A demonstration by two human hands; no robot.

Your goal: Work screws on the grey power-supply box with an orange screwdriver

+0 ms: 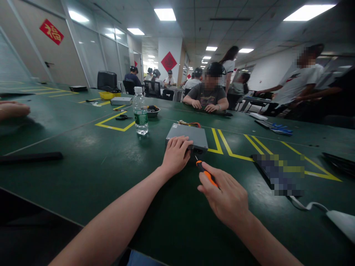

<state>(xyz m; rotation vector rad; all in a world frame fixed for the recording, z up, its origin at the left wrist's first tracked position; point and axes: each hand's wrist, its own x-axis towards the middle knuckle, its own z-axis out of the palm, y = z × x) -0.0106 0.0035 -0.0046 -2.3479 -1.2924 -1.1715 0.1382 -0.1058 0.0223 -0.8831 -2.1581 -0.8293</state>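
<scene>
A grey metal computer power supply (191,136) lies on the green table, its near side showing a dark socket. Behind it, a bundle of coloured wires (191,124) comes out. My left hand (177,153) grips the near left part of the case, fingers over the top edge; its thumb is mostly hidden. In my right hand (226,192) is a screwdriver (206,173) with an orange and black handle. The thin shaft points up and left at the near side of the power supply, its tip apparently a little short of the case.
A water bottle (141,114) stands left of the power supply, beside a metal bowl (153,111) of dark parts. At right lies a blurred-out dark device (274,175) with a white cable. Across the table sits a person (208,92), hands on the tabletop. A black bar (30,158) lies left.
</scene>
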